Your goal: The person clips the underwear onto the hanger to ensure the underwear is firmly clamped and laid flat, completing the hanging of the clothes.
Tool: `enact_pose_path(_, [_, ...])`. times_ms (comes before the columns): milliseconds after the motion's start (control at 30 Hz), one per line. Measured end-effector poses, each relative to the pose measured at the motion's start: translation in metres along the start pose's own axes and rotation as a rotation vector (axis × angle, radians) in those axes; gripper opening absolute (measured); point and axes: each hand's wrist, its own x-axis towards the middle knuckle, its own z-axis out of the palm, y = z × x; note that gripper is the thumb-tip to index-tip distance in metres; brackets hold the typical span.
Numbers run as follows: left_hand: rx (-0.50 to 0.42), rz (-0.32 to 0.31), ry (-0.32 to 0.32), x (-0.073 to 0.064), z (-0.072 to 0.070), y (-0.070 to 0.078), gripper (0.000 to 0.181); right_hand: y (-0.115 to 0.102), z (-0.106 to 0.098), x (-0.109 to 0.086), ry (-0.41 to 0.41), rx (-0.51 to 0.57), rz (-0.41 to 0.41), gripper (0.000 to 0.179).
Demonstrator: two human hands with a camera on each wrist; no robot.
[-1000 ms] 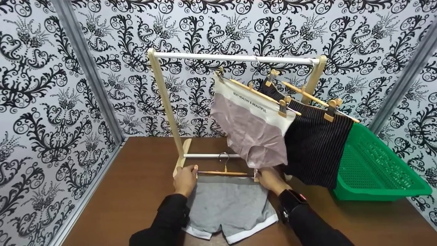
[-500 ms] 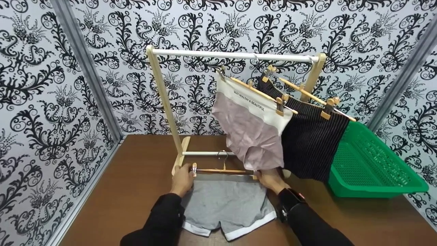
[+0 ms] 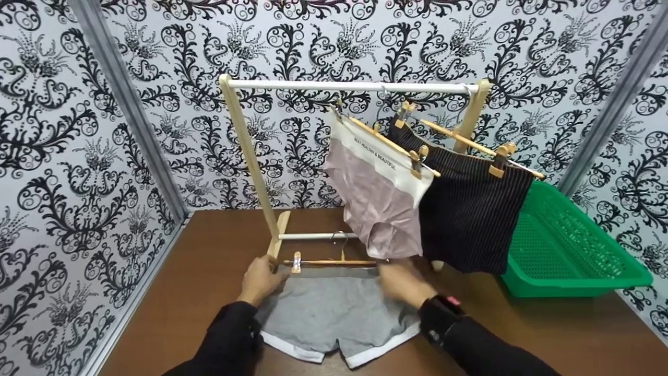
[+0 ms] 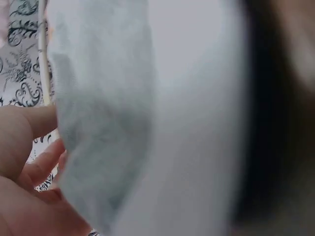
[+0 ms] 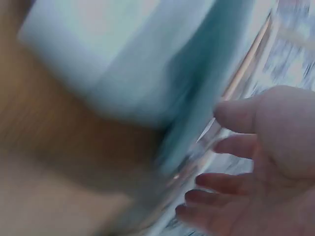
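Observation:
Grey shorts (image 3: 334,308) with white hems lie on the brown table, under a wooden clip hanger (image 3: 326,262). Its left clip (image 3: 296,262) sits at the waistband. Close to the waistband's left end, my left hand (image 3: 260,280) has its thumb and fingers apart beside that clip; the fingertips are partly hidden behind grey cloth (image 4: 103,88) in the left wrist view. My right hand (image 3: 402,282) is blurred over the waistband's right end, and that clip is hidden. In the right wrist view my right hand (image 5: 266,162) shows loose, spread fingers with nothing between them.
A small clothes rack (image 3: 250,162) stands behind, with a white top rail (image 3: 313,85). Mauve-and-white underwear (image 3: 376,193) and a black striped garment (image 3: 469,214) hang at its right from clip hangers. A green basket (image 3: 574,287) stands at the right. Patterned walls enclose the table.
Both hands held the hanger's clips earlier. My left hand has come off its clip and shifted left; my right hand has moved slightly left and its fingers have loosened. The shorts stay put.

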Motion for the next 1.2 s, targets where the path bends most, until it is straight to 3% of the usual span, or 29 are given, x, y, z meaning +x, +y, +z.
enact_pose_path(33, [-0.024, 0.009, -0.001, 0.0, -0.001, -0.001, 0.035, -0.013, -0.001, 0.001, -0.013, -0.013, -0.025, 0.022])
enact_pose_path(67, [-0.05, 0.018, -0.004, -0.001, -0.001, -0.002, 0.034, -0.027, -0.002, 0.002, 0.077, 0.129, -0.009, 0.032])
enact_pose_path(100, [-0.067, 0.03, -0.005, -0.001, -0.001, -0.002, 0.034, -0.039, -0.003, 0.005, 0.101, 0.137, -0.036, 0.037])
enact_pose_path(267, [-0.115, 0.107, -0.003, -0.005, 0.0, -0.003, 0.029, -0.081, -0.004, 0.032, 0.144, 0.207, -0.221, 0.026])
enact_pose_path(400, [-0.09, 0.145, 0.005, -0.009, -0.002, -0.004, 0.031, -0.103, 0.001, 0.064, 0.176, 0.262, -0.31, 0.037])
enact_pose_path(500, [-0.062, 0.131, 0.001, -0.012, -0.003, -0.002, 0.033, -0.116, 0.005, 0.084, 0.2, 0.306, -0.29, 0.042])
enact_pose_path(600, [-0.053, 0.082, -0.012, -0.012, -0.003, 0.002, 0.032, -0.121, 0.008, 0.096, 0.249, 0.335, -0.242, 0.031])
enact_pose_path(733, [-0.074, -0.001, -0.03, -0.011, 0.004, 0.009, 0.035, -0.12, 0.015, 0.103, 0.326, 0.341, -0.196, 0.015])
enact_pose_path(867, [-0.106, -0.067, -0.051, -0.01, 0.01, 0.018, 0.034, -0.116, 0.024, 0.106, 0.357, 0.312, -0.207, 0.01])
enact_pose_path(933, [-0.114, -0.08, -0.044, -0.009, 0.011, 0.02, 0.032, -0.116, 0.028, 0.107, 0.358, 0.295, -0.205, 0.014])
enact_pose_path(1100, [-0.118, -0.022, 0.014, -0.009, 0.01, 0.015, 0.031, -0.122, 0.03, 0.111, 0.295, 0.277, -0.156, 0.051])
enact_pose_path(1200, [-0.128, 0.002, 0.025, -0.011, 0.007, 0.01, 0.033, -0.13, 0.026, 0.112, 0.258, 0.258, -0.128, 0.054])
